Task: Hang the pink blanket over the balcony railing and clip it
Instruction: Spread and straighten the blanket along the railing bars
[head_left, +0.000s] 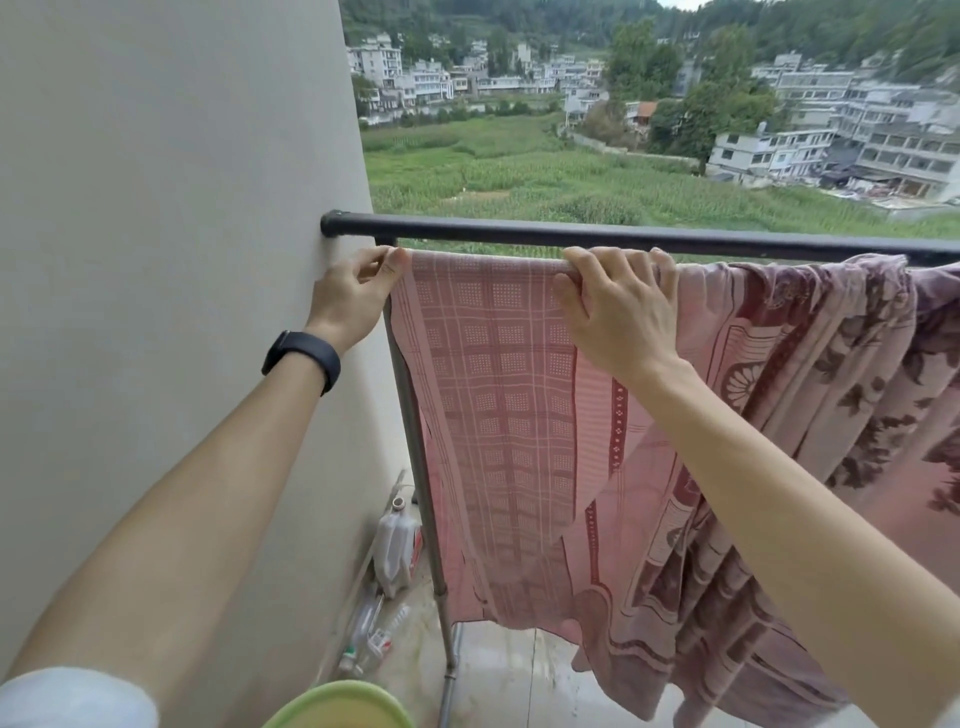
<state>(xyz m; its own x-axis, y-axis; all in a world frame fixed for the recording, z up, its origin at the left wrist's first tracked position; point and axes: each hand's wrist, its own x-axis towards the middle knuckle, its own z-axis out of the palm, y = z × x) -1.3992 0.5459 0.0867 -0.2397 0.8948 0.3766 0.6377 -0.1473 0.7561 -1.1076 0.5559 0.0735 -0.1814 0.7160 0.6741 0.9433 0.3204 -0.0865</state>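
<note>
Along its top fold — pink blanket (511, 415) hides its bar.

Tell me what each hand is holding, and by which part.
Both hold the pink checked cloth blanket: left hand pinches its top corner, right hand grips its draped top fold.

Soft, even daylight pours in from twelve o'clock under a pale sky (683, 3); shadows are faint and nothing glares. The wall (156, 260) at nine o'clock is flatly lit. Wide-angle bending curves the railing (571, 234), and the basin (337, 709) at six o'clock looks blurred
</note>
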